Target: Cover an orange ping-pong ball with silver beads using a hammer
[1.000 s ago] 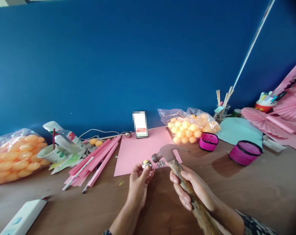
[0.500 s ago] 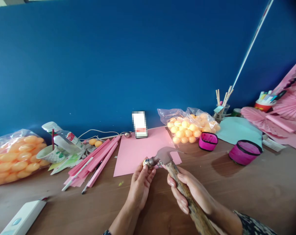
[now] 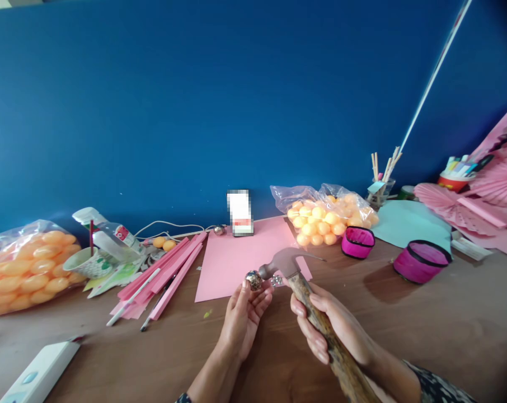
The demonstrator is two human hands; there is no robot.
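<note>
My left hand (image 3: 243, 319) pinches a shiny metallic ball (image 3: 253, 280) between thumb and fingers, palm partly turned up. The wooden handle of a claw hammer (image 3: 320, 319) is gripped in my right hand (image 3: 333, 319). Its striking face points left and is right beside the ball; whether they touch I cannot tell. Just below the hammer head a small glittering piece (image 3: 276, 281) shows, partly covered. Beneath both lies a pink paper sheet (image 3: 228, 268) on the brown table (image 3: 287, 369).
Pink paper strips (image 3: 173, 268), a cup (image 3: 83, 263) and a bag of orange balls (image 3: 35, 268) are at left. Another bag of balls (image 3: 318, 221) and two magenta fabric rings (image 3: 357, 242) are at right. A phone (image 3: 242, 215) leans at the wall, near another metallic ball (image 3: 219, 230).
The hammer and my right hand have shifted slightly right. More of the metallic ball in my left hand now shows beside the hammer's face.
</note>
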